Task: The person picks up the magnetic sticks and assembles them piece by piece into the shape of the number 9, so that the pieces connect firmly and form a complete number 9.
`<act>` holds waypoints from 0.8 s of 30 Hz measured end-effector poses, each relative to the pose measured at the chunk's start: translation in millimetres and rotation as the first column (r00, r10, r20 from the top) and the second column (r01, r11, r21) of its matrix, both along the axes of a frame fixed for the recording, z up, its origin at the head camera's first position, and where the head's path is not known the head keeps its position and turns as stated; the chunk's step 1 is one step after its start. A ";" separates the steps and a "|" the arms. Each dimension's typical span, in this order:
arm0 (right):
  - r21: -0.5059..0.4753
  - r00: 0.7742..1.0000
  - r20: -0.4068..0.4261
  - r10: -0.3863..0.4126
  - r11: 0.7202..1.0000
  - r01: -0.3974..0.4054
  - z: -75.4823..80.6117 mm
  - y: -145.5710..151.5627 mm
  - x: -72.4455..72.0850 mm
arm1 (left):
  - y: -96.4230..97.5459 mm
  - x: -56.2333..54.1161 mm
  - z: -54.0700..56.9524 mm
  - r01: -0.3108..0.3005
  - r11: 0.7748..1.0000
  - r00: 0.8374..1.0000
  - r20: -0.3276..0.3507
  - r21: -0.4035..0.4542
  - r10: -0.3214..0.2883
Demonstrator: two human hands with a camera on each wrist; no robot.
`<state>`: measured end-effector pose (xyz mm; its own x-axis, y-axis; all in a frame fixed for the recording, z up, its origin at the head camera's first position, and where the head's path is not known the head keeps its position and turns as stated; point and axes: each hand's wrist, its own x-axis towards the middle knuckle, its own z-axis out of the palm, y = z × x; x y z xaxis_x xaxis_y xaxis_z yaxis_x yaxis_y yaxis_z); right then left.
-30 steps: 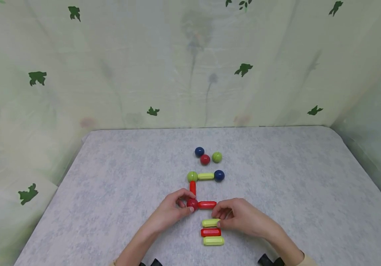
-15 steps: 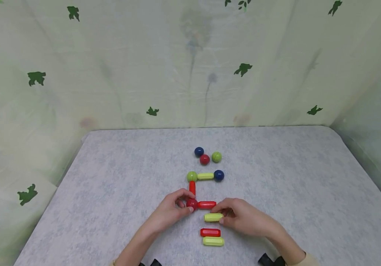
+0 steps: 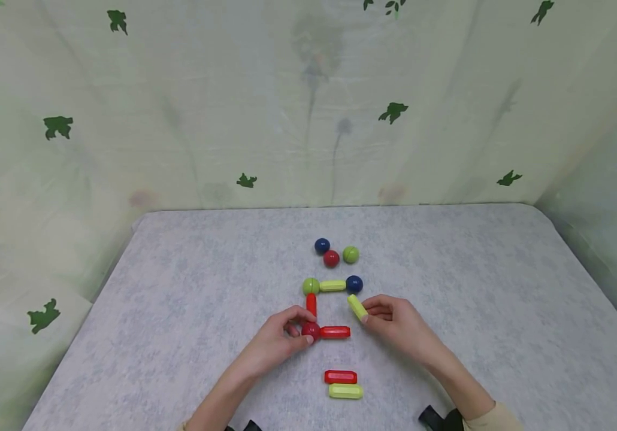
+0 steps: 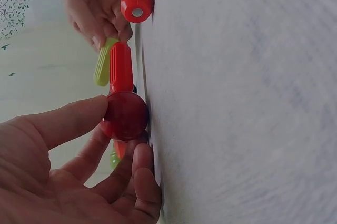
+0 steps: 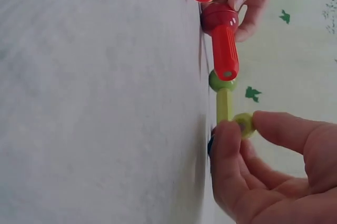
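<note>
My left hand (image 3: 281,335) pinches a red ball (image 4: 126,115) between thumb and fingers. Two red magnetic rods join this ball: one rod (image 3: 335,332) points right, the other (image 3: 311,305) runs back to a green ball (image 3: 311,286). From the green ball a yellow-green rod (image 3: 332,286) leads right to a dark blue ball (image 3: 354,284). With thumb and fingers my right hand (image 3: 397,323) holds a loose yellow-green rod (image 3: 357,307), tilted, its far end close in front of the blue ball. Whether the two touch I cannot tell.
Nearer the front lie a spare red rod (image 3: 341,376) and a yellow-green rod (image 3: 345,391), side by side. Behind the joined pieces are a loose blue ball (image 3: 321,246), a red ball (image 3: 331,258) and a green ball (image 3: 351,254). A hanging cloth (image 3: 206,120) backs the table (image 3: 481,287).
My right hand has picked up the yellow-green rod from the front group, carried it back past the red rod and turned it towards the blue ball. The left hand keeps its place.
</note>
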<state>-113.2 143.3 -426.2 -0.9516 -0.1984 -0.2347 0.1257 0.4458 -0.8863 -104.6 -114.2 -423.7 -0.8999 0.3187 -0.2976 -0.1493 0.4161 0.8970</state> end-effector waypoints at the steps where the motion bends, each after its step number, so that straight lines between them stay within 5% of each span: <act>1: 0.000 0.999 0.015 -0.038 0.999 0.038 0.1 -0.5 -0.6 | 0.1 0.1 0.2 -0.001 1.000 1.000 0.002 0.002 0.001; 7: -0.006 0.985 0.081 -0.154 0.988 0.155 0.0 -1.8 -3.3 | 0.3 0.9 1.4 -0.003 1.000 1.000 0.005 0.003 0.003; 24: -0.131 0.984 0.096 -0.150 0.978 0.161 -5.8 -1.8 -2.3 | -0.7 0.2 -0.8 -0.006 1.000 1.000 0.019 0.009 0.006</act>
